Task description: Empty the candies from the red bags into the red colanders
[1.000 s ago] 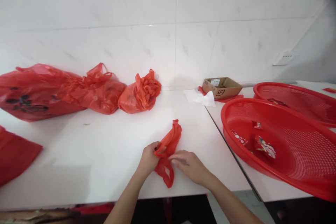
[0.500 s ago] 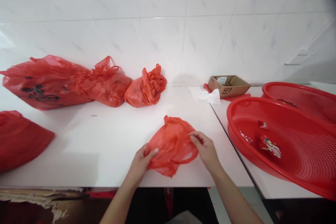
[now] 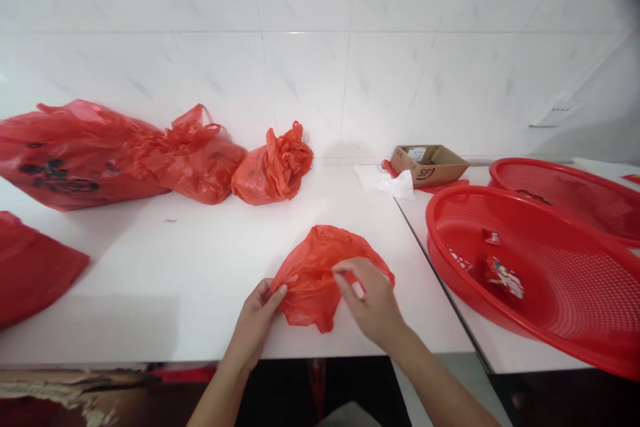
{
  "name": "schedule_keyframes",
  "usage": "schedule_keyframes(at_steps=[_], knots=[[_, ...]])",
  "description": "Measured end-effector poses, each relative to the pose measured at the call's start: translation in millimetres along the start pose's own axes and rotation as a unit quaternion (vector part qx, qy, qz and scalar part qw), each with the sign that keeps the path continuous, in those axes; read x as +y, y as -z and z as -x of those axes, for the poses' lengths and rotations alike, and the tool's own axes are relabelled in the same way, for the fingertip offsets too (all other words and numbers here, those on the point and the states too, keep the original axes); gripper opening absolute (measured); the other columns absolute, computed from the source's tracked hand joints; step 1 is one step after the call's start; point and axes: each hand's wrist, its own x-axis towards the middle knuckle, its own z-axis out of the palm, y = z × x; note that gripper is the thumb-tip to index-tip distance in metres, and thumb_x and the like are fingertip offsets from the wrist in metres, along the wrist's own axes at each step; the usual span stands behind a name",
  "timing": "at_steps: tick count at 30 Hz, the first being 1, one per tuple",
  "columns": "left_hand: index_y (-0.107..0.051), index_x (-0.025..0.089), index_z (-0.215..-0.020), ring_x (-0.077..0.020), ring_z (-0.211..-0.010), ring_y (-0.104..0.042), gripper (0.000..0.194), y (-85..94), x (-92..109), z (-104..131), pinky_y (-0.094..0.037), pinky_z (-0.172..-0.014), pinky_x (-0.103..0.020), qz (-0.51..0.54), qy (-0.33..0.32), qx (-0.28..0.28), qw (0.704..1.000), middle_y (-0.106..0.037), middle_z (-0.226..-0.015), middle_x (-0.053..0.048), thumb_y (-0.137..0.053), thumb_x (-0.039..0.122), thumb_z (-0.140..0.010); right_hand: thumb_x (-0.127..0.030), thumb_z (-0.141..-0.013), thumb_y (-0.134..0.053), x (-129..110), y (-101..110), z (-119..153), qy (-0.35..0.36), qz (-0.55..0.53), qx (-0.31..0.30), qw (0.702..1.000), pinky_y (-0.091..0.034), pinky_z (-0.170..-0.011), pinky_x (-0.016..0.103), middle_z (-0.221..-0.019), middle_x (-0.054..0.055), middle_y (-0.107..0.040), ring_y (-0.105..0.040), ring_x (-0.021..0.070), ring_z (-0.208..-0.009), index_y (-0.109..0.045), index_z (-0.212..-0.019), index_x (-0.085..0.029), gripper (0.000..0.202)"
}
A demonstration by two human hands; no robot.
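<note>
Red thin plastic, crumpled: your bag (image 3: 305,277) is btwn your two hands, over the near part of the white table (image 3: 125,267); can't tell if its underside touches. Long axis runs approx. L to R across your front. Rounded edge faces the wall (image 3: 305,80); a narrow tab (image 3: 326,325) points back toward you.

Markings: cardboard box (image 3: 447,172) at rear R reads "SF" in dark print; its white label (image 3: 417,153) is too small to read. Large bag (image 3: 100,153) at rear L carries black print (image 3: 57,180), not legible. Packet (image 3: 507,278) in the nearer red basket (image 3: 540,240) has printed matter, likewise unreadable at this res.

Hands: your left hand (image 3: 254,320) grasps the bag's L edge, thumb on top, other fingers mostly hidden, i.e. a firm-looking pinch w/ little gap. Your right hand (image 3: 377,303) is over the bag's R part, fingers bent, thumb and index tips nearly meeting at the film. Can't tell if film is caught btwn those tips. White shows thru a small gap beneath that hand.
</note>
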Motion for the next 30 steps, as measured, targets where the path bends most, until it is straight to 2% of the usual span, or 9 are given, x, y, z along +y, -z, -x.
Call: schedule_keyframes(at_steps=[3,6,10,14,17,21,25,28,30], knots=[[-0.065,0.017,-0.093,-0.0168,-0.084,-0.065,0.027,-7.8,-5.3,0.7,-0.052,-0.08,-0.028,0.114,0.044,-0.034,0.992,-0.071,-0.094,-0.006,-0.078,0.032,-0.073,-0.017,-0.087,-0.051,12.7,-25.8,-2.1,0.012,0.102,-0.061,0.993,-0.047,-0.09,0.042,-0.112,0.009,-0.065,-0.058,0.0251,-0.104,-0.064,-0.108,-0.02,0.025],[-0.065,0.016,-0.096,-0.0181,-0.085,-0.067,0.033,-6.8,-6.6,1.4,-0.052,-0.08,-0.028,0.163,0.081,-0.007,0.983,-0.071,-0.092,-0.006,-0.08,0.028,-0.069,-0.008,-0.079,-0.047,33.3,-31.2,-6.7,-0.062,0.113,-0.121,0.984,-0.047,-0.087,0.042,-0.108,0.008,-0.067,-0.061,0.0249,-0.099,-0.065,-0.11,-0.022,0.039],[-0.058,0.021,-0.097,-0.0166,-0.07,-0.066,0.041,12.4,0.0,-2.1,-0.051,-0.065,-0.025,0.115,0.078,0.06,0.988,-0.068,-0.079,0.0,-0.081,0.029,-0.063,-0.015,-0.077,-0.043,45.7,0.5,-20.5,-0.249,-0.113,-0.127,0.953,-0.045,-0.058,0.027,-0.077,-0.001,-0.066,-0.058,0.0148,-0.062,-0.059,-0.105,-0.025,0.034],[-0.056,0.026,-0.101,-0.0105,-0.053,-0.053,0.043,26.1,9.1,-3.0,-0.042,-0.05,-0.02,-0.106,-0.035,0.062,0.992,-0.055,-0.071,0.007,-0.078,0.033,-0.065,-0.027,-0.074,-0.054,50.9,37.4,-35.7,-0.354,-0.237,-0.076,0.902,-0.033,-0.047,0.022,-0.064,-0.005,-0.057,-0.046,0.0109,-0.047,-0.053,-0.106,-0.023,0.032],[-0.059,0.024,-0.096,-0.0132,-0.065,-0.057,0.032,22.2,11.5,-0.9,-0.046,-0.056,-0.022,-0.202,-0.086,0.068,0.973,-0.059,-0.083,0.003,-0.073,0.037,-0.071,-0.035,-0.075,-0.06,39.6,50.0,-36.4,-0.305,-0.107,-0.021,0.946,-0.041,-0.056,0.027,-0.074,-0.001,-0.06,-0.052,0.0144,-0.059,-0.058,-0.103,-0.022,0.031],[-0.06,0.021,-0.086,-0.0172,-0.074,-0.061,0.028,9.9,4.6,-2.1,-0.049,-0.067,-0.025,-0.167,-0.077,0.079,0.98,-0.064,-0.08,0.0,-0.065,0.048,-0.079,-0.034,-0.083,-0.061,-13.0,48.6,-22.7,-0.091,0.048,0.05,0.993,-0.047,-0.088,0.041,-0.109,0.007,-0.062,-0.057,0.0245,-0.103,-0.064,-0.104,-0.027,0.023],[-0.067,0.021,-0.095,-0.0222,-0.088,-0.067,0.037,-4.6,-3.5,-2.8,-0.052,-0.08,-0.031,-0.017,-0.008,0.066,0.998,-0.073,-0.092,-0.005,-0.066,0.053,-0.078,-0.025,-0.094,-0.047,-44.2,23.7,-14.3,-0.005,0.0,-0.13,0.991,-0.051,-0.081,0.033,-0.096,0.003,-0.068,-0.063,0.0177,-0.089,-0.066,-0.101,-0.027,0.02],[-0.07,0.019,-0.091,-0.027,-0.094,-0.068,0.04,-7.6,4.5,1.0,-0.054,-0.082,-0.037,0.089,0.114,-0.002,0.99,-0.075,-0.088,-0.009,-0.064,0.057,-0.079,-0.021,-0.089,-0.053,-22.0,1.5,-14.7,-0.003,0.105,-0.253,0.962,-0.048,-0.09,0.04,-0.107,0.006,-0.069,-0.061,0.023,-0.1,-0.069,-0.106,-0.024,0.024],[-0.07,0.02,-0.079,-0.0291,-0.092,-0.069,0.04,0.5,17.9,1.9,-0.056,-0.08,-0.04,0.147,0.168,-0.02,0.975,-0.074,-0.078,-0.009,-0.064,0.059,-0.077,-0.021,-0.075,-0.07,1.5,-4.4,-13.6,-0.007,0.164,-0.316,0.934,-0.042,-0.099,0.05,-0.128,0.011,-0.061,-0.055,0.0321,-0.117,-0.068,-0.117,-0.024,0.042]])
